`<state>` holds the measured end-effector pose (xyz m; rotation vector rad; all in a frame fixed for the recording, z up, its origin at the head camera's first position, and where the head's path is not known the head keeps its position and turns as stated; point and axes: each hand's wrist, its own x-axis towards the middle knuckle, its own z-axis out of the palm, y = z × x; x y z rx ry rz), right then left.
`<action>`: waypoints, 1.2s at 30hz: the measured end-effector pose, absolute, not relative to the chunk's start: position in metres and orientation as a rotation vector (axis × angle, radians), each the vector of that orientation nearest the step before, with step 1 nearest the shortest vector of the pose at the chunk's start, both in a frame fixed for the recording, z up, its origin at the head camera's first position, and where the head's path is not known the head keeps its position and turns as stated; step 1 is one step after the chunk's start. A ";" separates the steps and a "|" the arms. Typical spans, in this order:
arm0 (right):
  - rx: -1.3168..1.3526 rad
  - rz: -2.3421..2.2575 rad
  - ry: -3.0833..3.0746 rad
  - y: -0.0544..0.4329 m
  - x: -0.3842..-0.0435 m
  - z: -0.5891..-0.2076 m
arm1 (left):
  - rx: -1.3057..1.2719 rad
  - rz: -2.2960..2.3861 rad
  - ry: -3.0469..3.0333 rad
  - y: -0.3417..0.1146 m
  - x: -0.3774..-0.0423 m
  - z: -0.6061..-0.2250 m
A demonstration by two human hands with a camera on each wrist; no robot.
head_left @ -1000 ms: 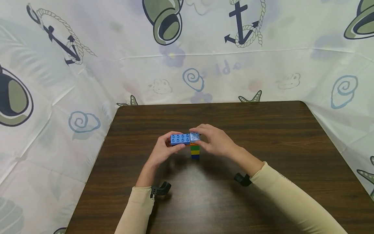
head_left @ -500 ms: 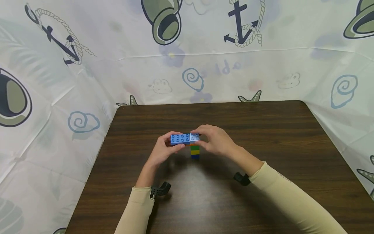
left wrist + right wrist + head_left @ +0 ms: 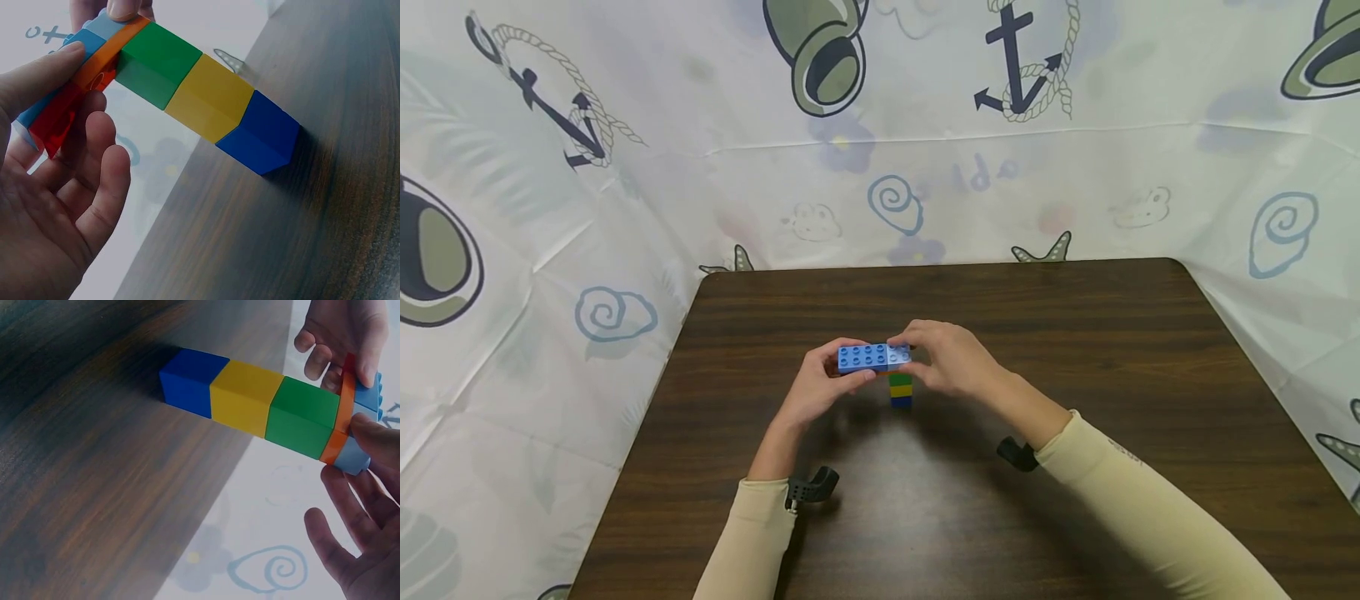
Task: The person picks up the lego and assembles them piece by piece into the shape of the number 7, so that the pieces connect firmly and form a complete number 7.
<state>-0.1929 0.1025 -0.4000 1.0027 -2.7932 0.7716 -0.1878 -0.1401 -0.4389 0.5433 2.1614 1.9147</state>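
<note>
A tower of toy building bricks stands on the table: dark blue brick (image 3: 262, 134) lowest, then yellow brick (image 3: 209, 100), green brick (image 3: 159, 62) and a thin orange plate (image 3: 112, 53). The plate juts out to the left, where a red piece (image 3: 55, 122) sits beneath it. My left hand (image 3: 820, 383) pinches the blue brick (image 3: 862, 358) on top, thumb at the near side and fingers behind. My right hand (image 3: 953, 358) pinches the light blue brick (image 3: 898, 357) beside it, over the tower. In the right wrist view, its lower fingers (image 3: 322, 540) stay off the bricks.
The dark wooden table (image 3: 1075, 333) has its far edge well behind the tower. A white patterned cloth (image 3: 700, 108) hangs behind and at the sides. Each wrist wears a black strap device (image 3: 814, 485).
The light blue brick has shifted slightly left and down, now looking level and flush with the blue brick. My right hand moved with it; my left hand is nearly still.
</note>
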 end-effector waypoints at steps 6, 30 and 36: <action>1.003 0.816 -2.784 0.102 -0.193 -0.403 | 0.542 1.911 2.168 -0.141 -0.187 -0.438; 0.975 1.194 -2.696 0.119 -0.202 -0.423 | 0.506 1.934 2.291 -0.155 -0.201 -0.462; 0.985 1.248 -2.703 0.124 -0.206 -0.424 | 0.453 1.903 2.322 -0.152 -0.201 -0.463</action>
